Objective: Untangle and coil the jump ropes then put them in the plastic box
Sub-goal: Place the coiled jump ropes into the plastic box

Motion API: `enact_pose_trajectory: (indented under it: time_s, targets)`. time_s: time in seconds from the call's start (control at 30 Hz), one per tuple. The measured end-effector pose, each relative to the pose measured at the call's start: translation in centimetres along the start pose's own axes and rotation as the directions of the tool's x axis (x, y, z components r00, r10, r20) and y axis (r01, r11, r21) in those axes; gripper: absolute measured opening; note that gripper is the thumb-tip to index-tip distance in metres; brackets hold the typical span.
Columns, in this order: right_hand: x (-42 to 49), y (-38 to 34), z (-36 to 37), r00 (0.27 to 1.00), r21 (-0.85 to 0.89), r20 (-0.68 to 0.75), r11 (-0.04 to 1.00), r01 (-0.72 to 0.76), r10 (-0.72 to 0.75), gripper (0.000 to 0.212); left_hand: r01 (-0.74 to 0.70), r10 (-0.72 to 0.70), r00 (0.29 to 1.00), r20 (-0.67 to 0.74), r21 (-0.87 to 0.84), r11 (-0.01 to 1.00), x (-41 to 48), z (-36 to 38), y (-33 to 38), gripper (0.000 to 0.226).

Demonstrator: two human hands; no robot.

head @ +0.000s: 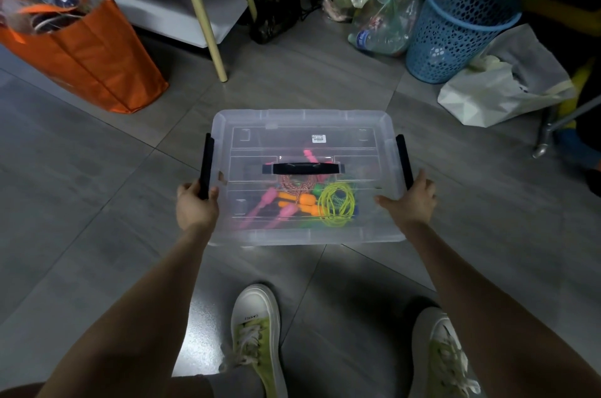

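Subject: plastic box (302, 236) is sitting on grey tile floor (97, 202), directly ahead of person's shoes (257, 332). Clear lid (302, 118) is lying on top of box, w/ black carry handle (302, 168) centred on it.

Contents: jump ropes (336, 204) are lying inside box, showing through lid. Yellow-green coil is at R, pink and orange handles are beside it toward centre, and a patterned rope is behind them.

L hand (196, 205) is gripping near end of black L latch (206, 157), thumb and fingers wrapping round it. R hand (411, 199) is grasping near end of black R latch (403, 153), fingers curling over it, thumb stretching along lid edge. Both latches are standing out from box sides, not lying flat on lid.

Surroundings: orange bag (84, 49) is standing far L. Blue mesh basket (458, 27) and white bag (500, 85) are sitting far R. Pale table leg (201, 14) is standing beyond box.
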State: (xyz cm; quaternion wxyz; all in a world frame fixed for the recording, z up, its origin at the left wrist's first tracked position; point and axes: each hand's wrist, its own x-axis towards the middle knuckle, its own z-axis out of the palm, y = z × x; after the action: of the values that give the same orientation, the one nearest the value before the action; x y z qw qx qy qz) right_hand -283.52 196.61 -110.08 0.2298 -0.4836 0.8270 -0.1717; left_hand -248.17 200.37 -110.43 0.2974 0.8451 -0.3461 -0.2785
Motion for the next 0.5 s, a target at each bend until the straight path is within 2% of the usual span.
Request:
enact_pose_trajectory:
  time_s: [0.07,0.17,0.23,0.37,0.5]
  targets:
    - [0.7,-0.1,-0.4,0.996,-0.023,0.065,0.998,-0.064,0.066,0.117,-0.024,0.025,1.000,-0.007,0.058,0.998,-0.1,-0.1,0.1,0.030]
    - [1.5,-0.2,-0.5,0.970,-0.023,0.185,0.987,-0.157,0.158,0.093,-0.050,0.051,0.999,-0.012,0.104,0.993,0.0,-0.1,0.1,0.030]
    - [1.3,-0.4,-0.3,0.974,-0.015,0.165,0.988,-0.157,0.157,0.081,-0.064,0.065,0.998,-0.006,0.129,0.990,0.1,0.0,0.1,0.030]
    - [0.9,-0.3,-0.1,0.993,-0.154,0.081,0.985,-0.074,0.087,0.073,-0.079,0.081,0.997,-0.006,0.166,0.983,0.3,0.1,0.2,0.029]
    - [1.0,0.5,-0.6,0.994,-0.156,0.070,0.985,-0.078,0.090,0.073,-0.156,0.151,0.988,0.039,0.221,0.963,0.4,0.4,0.6,0.028]
